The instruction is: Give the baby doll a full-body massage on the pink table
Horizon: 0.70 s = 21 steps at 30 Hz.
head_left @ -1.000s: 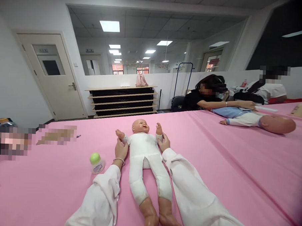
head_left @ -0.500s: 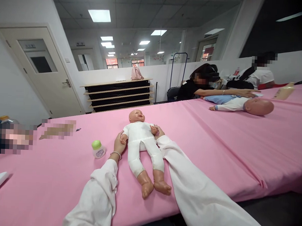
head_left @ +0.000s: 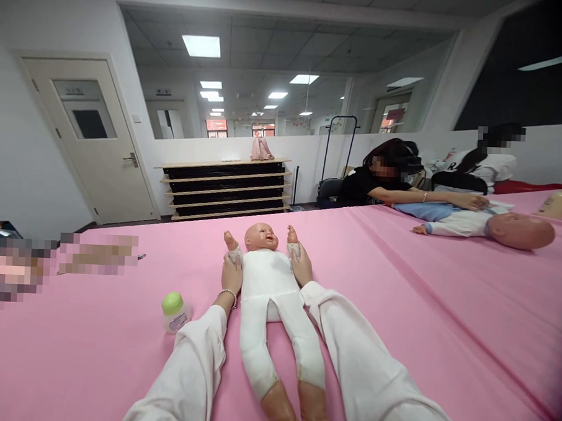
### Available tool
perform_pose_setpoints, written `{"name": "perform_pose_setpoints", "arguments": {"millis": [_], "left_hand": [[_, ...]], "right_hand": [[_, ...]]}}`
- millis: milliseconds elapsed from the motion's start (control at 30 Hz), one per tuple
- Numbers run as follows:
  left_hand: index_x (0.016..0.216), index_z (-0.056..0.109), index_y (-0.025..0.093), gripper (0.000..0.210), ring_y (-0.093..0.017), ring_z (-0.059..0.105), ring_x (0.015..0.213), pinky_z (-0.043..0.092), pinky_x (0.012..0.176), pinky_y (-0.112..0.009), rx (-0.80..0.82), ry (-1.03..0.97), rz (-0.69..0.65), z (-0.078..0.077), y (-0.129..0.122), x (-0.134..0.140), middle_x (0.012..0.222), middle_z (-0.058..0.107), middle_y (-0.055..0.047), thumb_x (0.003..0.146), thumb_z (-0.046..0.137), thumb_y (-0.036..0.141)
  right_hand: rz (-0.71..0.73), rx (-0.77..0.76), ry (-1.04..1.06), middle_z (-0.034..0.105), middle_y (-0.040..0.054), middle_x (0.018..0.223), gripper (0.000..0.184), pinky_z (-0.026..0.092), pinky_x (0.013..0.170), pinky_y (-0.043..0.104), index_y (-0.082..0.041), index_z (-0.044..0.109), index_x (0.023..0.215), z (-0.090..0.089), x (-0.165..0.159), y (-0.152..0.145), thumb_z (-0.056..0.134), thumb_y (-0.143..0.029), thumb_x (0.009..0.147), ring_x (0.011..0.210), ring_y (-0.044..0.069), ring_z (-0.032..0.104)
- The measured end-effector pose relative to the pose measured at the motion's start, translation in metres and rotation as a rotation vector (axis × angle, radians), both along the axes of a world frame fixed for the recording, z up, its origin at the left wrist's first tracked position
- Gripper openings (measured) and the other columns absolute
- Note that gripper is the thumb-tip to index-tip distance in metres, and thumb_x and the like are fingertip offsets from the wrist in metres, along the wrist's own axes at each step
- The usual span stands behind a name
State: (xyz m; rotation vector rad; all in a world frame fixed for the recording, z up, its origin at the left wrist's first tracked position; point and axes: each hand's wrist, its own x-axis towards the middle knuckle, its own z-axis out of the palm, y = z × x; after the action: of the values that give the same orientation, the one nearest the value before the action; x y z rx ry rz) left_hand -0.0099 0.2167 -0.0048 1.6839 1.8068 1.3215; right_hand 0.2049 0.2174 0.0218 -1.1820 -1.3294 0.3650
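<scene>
A baby doll with a white cloth body lies on its back on the pink-covered table, its head away from me and its feet at the near edge of the view. My left hand, with a beaded bracelet at the wrist, is closed around the doll's arm on the left. My right hand is closed around the other arm. Both doll arms point up beside its head. Left of my left forearm stands a small jar with a green lid.
At the right, a person's hand reaches over another doll in blue and white. A beige bottle stands beyond it. Behind the table are a low shelf and a door. A pen lies at left.
Both doll arms have swung from beside its body up toward its head, held in my hands. My view has tilted up, so the doll appears lower.
</scene>
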Motion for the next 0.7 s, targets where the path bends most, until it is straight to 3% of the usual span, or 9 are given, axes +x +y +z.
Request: {"name": "perform_pose_setpoints", "arguments": {"millis": [100,233,367,500,600,700], "left_hand": [[0.108,0.048,0.016,0.04,-0.026,0.058,0.096,0.042,0.078,-0.038,-0.066,0.106,0.038,0.002,0.018,-0.001,0.103,0.061,-0.014,0.088,0.025,0.043],[0.1,0.055,0.018,0.039,-0.029,0.052,0.107,0.035,0.088,-0.044,-0.114,0.195,0.023,0.002,0.037,-0.001,0.106,0.06,-0.014,0.086,0.028,0.042],[0.09,0.059,0.016,0.039,-0.03,0.055,0.1,0.033,0.089,-0.046,-0.16,0.2,0.007,0.001,0.046,-0.002,0.099,0.063,-0.015,0.085,0.029,0.041],[0.097,0.056,0.016,0.04,-0.028,0.06,0.091,0.04,0.08,-0.039,-0.16,0.152,0.014,0.002,0.042,-0.004,0.093,0.065,-0.013,0.084,0.031,0.045],[0.109,0.05,0.015,0.041,-0.025,0.062,0.086,0.043,0.068,-0.031,-0.14,0.094,0.028,0.004,0.031,-0.005,0.095,0.065,-0.012,0.084,0.034,0.044],[0.117,0.043,0.015,0.043,-0.024,0.061,0.089,0.043,0.067,-0.029,-0.102,0.052,0.056,0.005,0.015,-0.009,0.102,0.063,-0.013,0.083,0.037,0.041]], "right_hand": [[-0.016,0.009,-0.026,0.055,0.0048,0.12,0.039,0.039,0.093,0.032,-0.022,0.048,0.121,-0.012,0.006,0.018,0.039,-0.035,0.086,0.108,0.017,0.05],[-0.082,-0.117,-0.077,0.063,0.0075,0.102,0.034,0.042,0.086,0.037,-0.019,0.059,0.105,-0.028,0.016,0.034,0.041,-0.037,0.081,0.096,0.023,0.056],[-0.025,-0.111,-0.066,0.063,0.0076,0.104,0.033,0.043,0.082,0.033,-0.022,0.059,0.104,-0.031,0.02,0.041,0.042,-0.038,0.081,0.096,0.023,0.057],[-0.032,-0.11,-0.012,0.062,0.0088,0.107,0.037,0.045,0.079,0.032,-0.02,0.056,0.107,-0.026,0.019,0.036,0.046,-0.042,0.079,0.096,0.023,0.058],[-0.116,-0.126,0.047,0.061,0.011,0.107,0.043,0.046,0.075,0.032,-0.016,0.052,0.108,-0.024,0.018,0.027,0.049,-0.044,0.076,0.094,0.024,0.058],[-0.196,-0.152,0.078,0.061,0.0123,0.107,0.046,0.047,0.071,0.03,-0.015,0.05,0.111,-0.021,0.018,0.014,0.05,-0.043,0.075,0.093,0.024,0.06]]}}
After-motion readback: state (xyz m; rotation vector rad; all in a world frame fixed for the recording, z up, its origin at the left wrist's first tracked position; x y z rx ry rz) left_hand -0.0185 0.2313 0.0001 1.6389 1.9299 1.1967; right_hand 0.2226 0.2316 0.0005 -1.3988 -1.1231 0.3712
